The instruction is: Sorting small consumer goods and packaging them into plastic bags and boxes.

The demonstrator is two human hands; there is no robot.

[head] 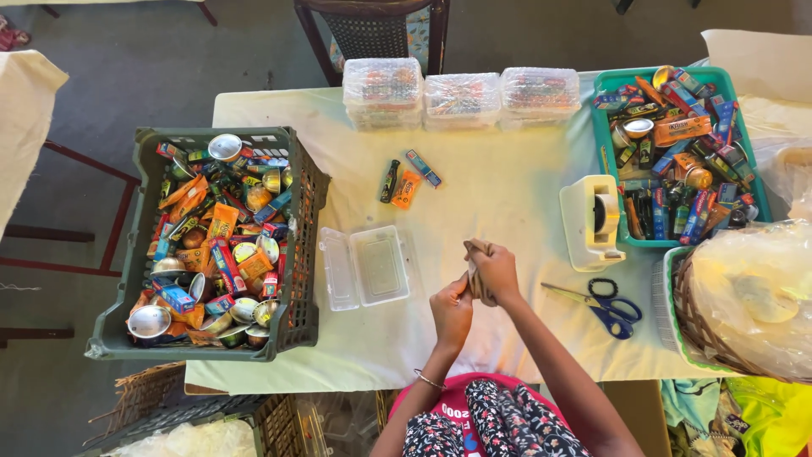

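Wrapper-ish brown thing [479,272], maybe a small folded packet or bag, is what both hands are busy with right over the white tablecloth [507,195]. Right hand [495,271] has its fingers curled shut around it, and the left hand [452,311] is pinching its lower edge from just below, so it sits between the two sets of fingertips; I honestly can't tell exactly what it is, too small and mostly covered. Just to the left of the fingers sits a clear plastic box [379,267] with its lid flipped open, and it looks totally empty, so my guess is this round of packing has barely begun. Farther out past the fingers are three loose snack bars [407,180], and beyond those three sealed clear boxes [463,95] already stuffed, so some packs look finished. Well off to the left there's a dark green crate [216,241] loaded with candy, and to the right a tape dispenser [594,222], blue scissors [605,306] and a teal tray [682,156] of more sweets. Plenty of stock left, I'd say.
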